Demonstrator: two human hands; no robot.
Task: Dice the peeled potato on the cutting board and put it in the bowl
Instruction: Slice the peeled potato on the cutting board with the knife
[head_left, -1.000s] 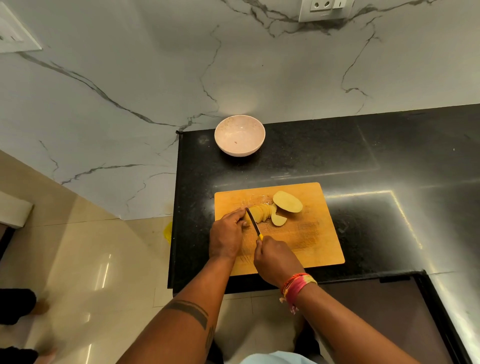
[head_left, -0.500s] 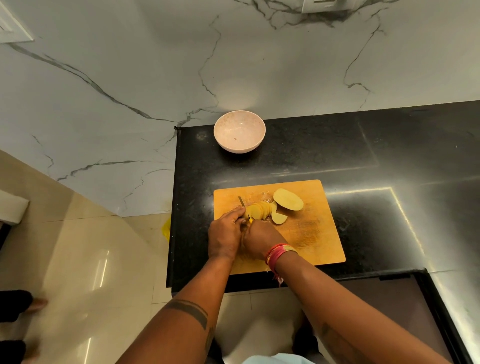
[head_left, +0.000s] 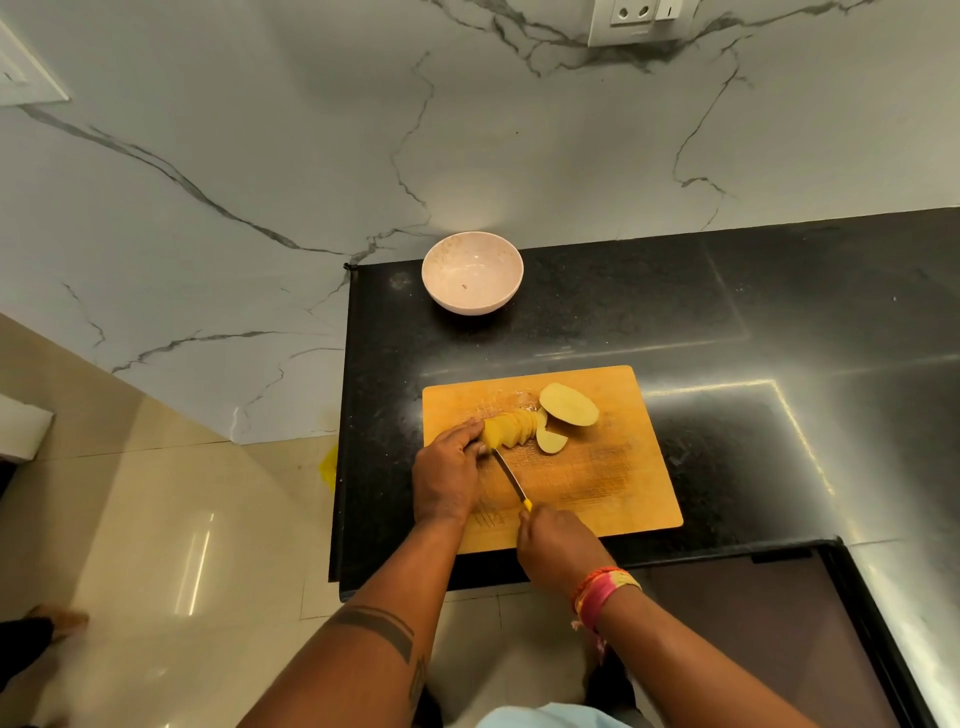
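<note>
The left hand (head_left: 448, 475) pins the fanned slices of the potato (head_left: 506, 430) on the cutting board (head_left: 597, 467); the right hand (head_left: 558, 551) grips one knife (head_left: 510, 478), its tip at the uncut end — slicing is under way, dicing not begun. Next: another cut close to the left fingertips. Apart from the fan lie two pieces, perhaps three. One bowl (head_left: 471, 273) stands beyond on the counter (head_left: 727, 312).

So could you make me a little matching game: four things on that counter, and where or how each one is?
Things:
1. bowl
2. knife
3. left hand
4. big slice

States:
A. lies flat at the far part of the board
B. holds the sliced potato
C. empty, beyond the board
D. gripped by the right hand

Pairs: 1-C, 2-D, 3-B, 4-A
</note>
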